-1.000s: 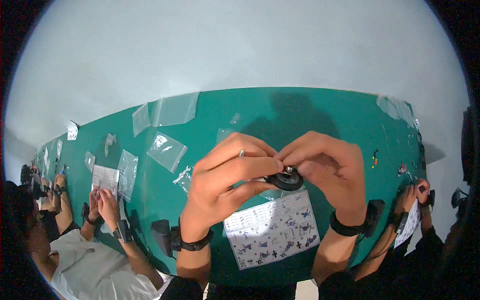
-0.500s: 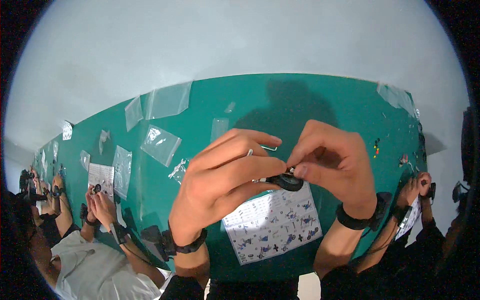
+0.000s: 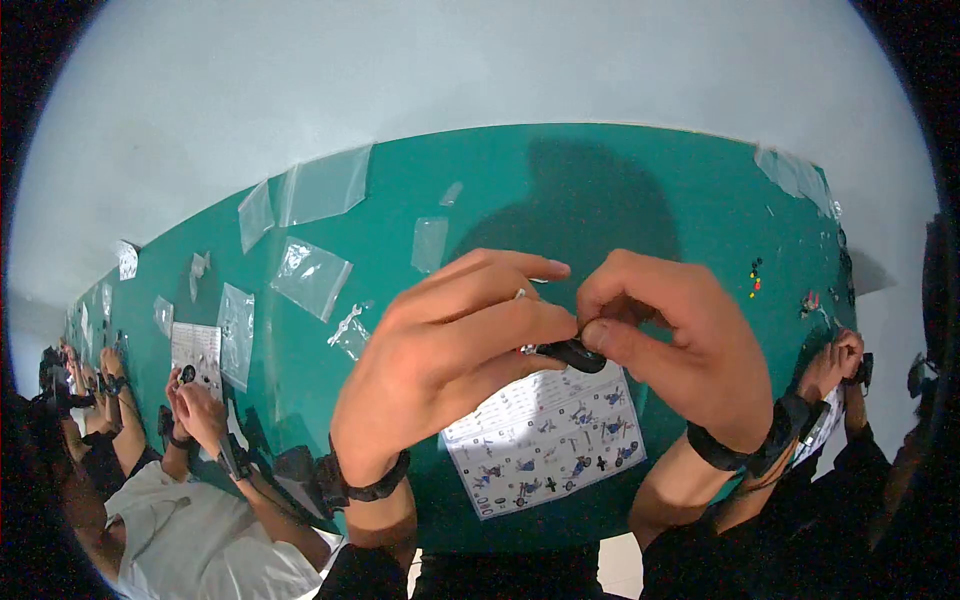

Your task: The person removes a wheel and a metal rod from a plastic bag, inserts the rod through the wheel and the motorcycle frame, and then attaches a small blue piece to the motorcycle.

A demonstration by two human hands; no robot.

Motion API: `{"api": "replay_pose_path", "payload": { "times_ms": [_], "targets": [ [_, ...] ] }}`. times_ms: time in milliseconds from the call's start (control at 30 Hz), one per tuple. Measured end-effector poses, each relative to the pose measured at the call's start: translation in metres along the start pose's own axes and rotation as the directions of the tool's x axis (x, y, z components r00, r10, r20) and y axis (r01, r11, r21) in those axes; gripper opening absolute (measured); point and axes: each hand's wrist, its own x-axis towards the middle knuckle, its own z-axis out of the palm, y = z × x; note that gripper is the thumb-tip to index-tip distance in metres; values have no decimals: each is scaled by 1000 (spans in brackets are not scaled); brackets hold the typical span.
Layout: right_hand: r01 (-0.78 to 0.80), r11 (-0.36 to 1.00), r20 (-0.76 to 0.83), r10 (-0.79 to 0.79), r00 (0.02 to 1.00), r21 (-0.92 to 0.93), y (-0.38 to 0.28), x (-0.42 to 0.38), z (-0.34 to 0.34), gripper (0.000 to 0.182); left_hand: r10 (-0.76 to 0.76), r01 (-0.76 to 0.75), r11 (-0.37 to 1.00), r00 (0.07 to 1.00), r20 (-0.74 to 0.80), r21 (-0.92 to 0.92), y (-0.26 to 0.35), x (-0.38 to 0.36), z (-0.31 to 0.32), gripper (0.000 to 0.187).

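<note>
My left hand (image 3: 440, 350) is closed round a small assembly with a black rubber wheel (image 3: 572, 356), held tilted above the instruction sheet. Bits of metal (image 3: 522, 294) show between its fingers; a bent metal rod is mostly covered by them. My right hand (image 3: 685, 345) pinches thumb and index finger together at the wheel's upper edge, against the left fingertips. Whatever small part sits in that pinch is hidden. Beneath both hands lies the printed instruction sheet (image 3: 545, 455) with assembly drawings.
Clear plastic bags (image 3: 312, 278) lie across the green table (image 3: 400, 200), one beside a small metal wrench (image 3: 346, 322). Small coloured parts (image 3: 756, 280) are scattered at the right. Co-workers' hands (image 3: 200, 412) are busy at the left, and others (image 3: 830, 365) at the right.
The wheel has tilted to a flatter, edge-on view. My right hand has shifted slightly right and its thumb now covers the metal piece that showed at the hub.
</note>
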Motion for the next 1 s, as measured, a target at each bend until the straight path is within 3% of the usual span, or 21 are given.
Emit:
{"api": "replay_pose_path", "payload": {
  "times_ms": [133,333,633,733,833,933,1000],
  "targets": [
    [-81,997,40,82,996,-13,-3,-3,-2,15,33,-32,999,998,47,-14,-5,-1,3,33],
    [-32,986,94,48,994,-166,2,2,-4,26,-40,44,998,996,79,-49,-10,-2,1,32],
    [-190,964,194,226,955,-187,-5,5,-6,32,-86,94,989,994,74,-110,-12,-4,-4,32],
    [-123,992,59,122,991,1,4,5,-5,23,-114,121,987,991,64,-111,-12,-4,-7,32],
    [66,997,-4,-66,998,32,6,6,0,10,-94,103,981,994,58,-166,-12,-6,-11,33],
    [37,995,35,-41,999,88,4,7,-1,16,-112,120,969,992,49,-215,-9,-7,-13,32],
    [117,990,11,-118,993,80,7,8,1,16,-103,108,966,994,34,-233,-11,-8,-14,31]
  ]
}}
